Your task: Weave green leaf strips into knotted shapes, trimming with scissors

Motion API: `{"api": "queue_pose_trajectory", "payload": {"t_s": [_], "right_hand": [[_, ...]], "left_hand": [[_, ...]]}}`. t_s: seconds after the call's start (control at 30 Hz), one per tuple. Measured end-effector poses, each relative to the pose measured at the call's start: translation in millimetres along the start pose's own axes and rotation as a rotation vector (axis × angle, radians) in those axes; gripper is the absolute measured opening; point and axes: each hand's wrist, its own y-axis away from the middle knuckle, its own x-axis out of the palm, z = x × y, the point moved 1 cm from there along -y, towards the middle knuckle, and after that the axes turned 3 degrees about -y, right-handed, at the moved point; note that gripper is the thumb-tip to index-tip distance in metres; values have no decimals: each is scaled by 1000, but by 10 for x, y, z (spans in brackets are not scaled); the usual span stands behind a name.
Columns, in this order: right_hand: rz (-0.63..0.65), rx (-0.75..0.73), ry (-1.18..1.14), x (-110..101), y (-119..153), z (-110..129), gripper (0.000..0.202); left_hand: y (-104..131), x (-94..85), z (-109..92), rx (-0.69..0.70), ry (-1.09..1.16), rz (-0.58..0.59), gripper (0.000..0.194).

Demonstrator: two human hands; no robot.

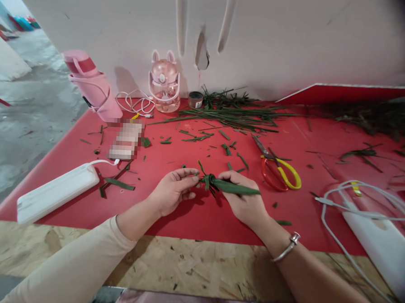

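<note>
Between my hands, a knotted green leaf piece (233, 186) is held just above the red table covering. It has a tight knot at its middle and a broad pointed end lying over my right fingers. My left hand (176, 188) pinches the thin left end between thumb and fingertips. Closed around the broad part near the knot is my right hand (245, 201), its fingertips partly hidden by the leaf. Scissors (274, 166) with one red and one yellow handle loop lie beyond my right hand. Cut leaf scraps (226, 149) are scattered in front.
A bundle of long green leaf strips (238, 117) lies at the back beside a small round tin (195, 99) and a pink bottle (165, 86). A pink flask (93, 89), phone (127, 139) and white power bank (57, 193) are left; a cable (329, 201) and white box (381, 246) are right.
</note>
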Motion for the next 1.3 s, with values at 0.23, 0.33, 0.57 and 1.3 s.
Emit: {"api": "queue_pose_trajectory", "payload": {"t_s": [0.23, 0.33, 0.57, 1.3], "right_hand": [[21, 156, -299, -64, -19, -39, 13], [-8, 270, -381, -13, -23, -60, 16], [-79, 410, -473, 79, -32, -67, 18], [62, 314, -288, -35, -34, -48, 16]], "left_hand": [[2, 15, 57, 2, 56, 33, 27], [2, 22, 65, 36, 68, 12, 29], [-6, 35, 61, 128, 7, -11, 29], [-31, 13, 87, 90, -40, -24, 30]]}}
